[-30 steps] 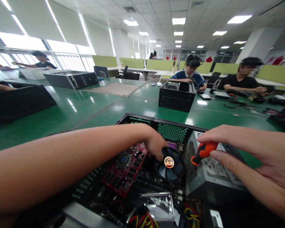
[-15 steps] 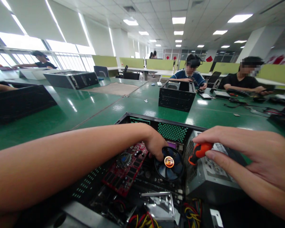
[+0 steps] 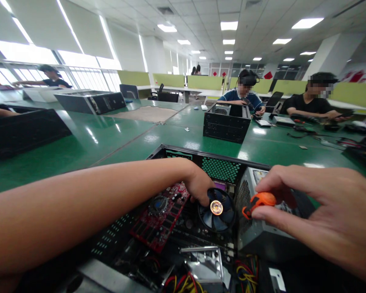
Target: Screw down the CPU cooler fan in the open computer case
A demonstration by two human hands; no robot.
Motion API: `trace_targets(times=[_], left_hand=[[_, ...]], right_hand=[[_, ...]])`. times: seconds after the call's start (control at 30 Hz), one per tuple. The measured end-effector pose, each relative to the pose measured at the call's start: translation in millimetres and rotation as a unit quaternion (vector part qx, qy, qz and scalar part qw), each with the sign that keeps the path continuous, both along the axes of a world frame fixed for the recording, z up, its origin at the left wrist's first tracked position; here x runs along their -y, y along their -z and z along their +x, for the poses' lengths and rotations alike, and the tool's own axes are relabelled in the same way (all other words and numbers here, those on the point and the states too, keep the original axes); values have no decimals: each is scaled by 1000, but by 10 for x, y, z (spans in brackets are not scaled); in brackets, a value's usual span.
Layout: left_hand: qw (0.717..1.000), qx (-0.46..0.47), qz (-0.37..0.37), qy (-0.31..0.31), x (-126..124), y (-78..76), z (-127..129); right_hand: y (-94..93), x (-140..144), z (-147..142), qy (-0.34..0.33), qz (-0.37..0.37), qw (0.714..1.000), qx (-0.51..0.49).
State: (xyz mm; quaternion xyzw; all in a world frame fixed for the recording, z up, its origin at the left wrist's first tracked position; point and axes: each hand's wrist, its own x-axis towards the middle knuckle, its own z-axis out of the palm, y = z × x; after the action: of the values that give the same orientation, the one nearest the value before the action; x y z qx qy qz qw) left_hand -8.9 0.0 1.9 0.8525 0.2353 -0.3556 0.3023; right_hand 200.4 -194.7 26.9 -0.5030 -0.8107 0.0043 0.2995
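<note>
Green workbench (image 3: 79, 150); right hand (image 3: 317, 211) pinching orange screwdriver (image 3: 258, 202); left hand (image 3: 198, 185) curled on fan (image 3: 217, 209)

An open-plan office turned computer workshop. Long green worktables (image 3: 79, 150) carry opened computer cases (image 3: 226, 127), with ceiling light panels (image 3: 228, 26) overhead and green desk partitions (image 3: 204, 82) across the centre background.

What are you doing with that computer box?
A person is working inside an open computer case on a green table. The left hand reaches in beside the round cooling fan, next to a red circuit card. The right hand pinches the orange handle of a screwdriver above the grey power supply box. Other people sit across the table with their own cases.
</note>
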Motion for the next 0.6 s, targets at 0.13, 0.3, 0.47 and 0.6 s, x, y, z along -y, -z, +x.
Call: trace_targets(times=[0.13,0.3,0.47,0.6], left_hand=[[1000,4,9,0,0,-5,18],[1000,10,15,10,-9,2,23],[1000,11,15,-4,1,-1,65],[1000,5,18,-17,30,-26,110]], right_hand=[[-123,-73,-71,-24,-4,999,24],[-145,-71,-9,-34,23,997,72],[-137,-21,58,-59,54,991,110],[-170,-37,44,-53,41,997,42]])
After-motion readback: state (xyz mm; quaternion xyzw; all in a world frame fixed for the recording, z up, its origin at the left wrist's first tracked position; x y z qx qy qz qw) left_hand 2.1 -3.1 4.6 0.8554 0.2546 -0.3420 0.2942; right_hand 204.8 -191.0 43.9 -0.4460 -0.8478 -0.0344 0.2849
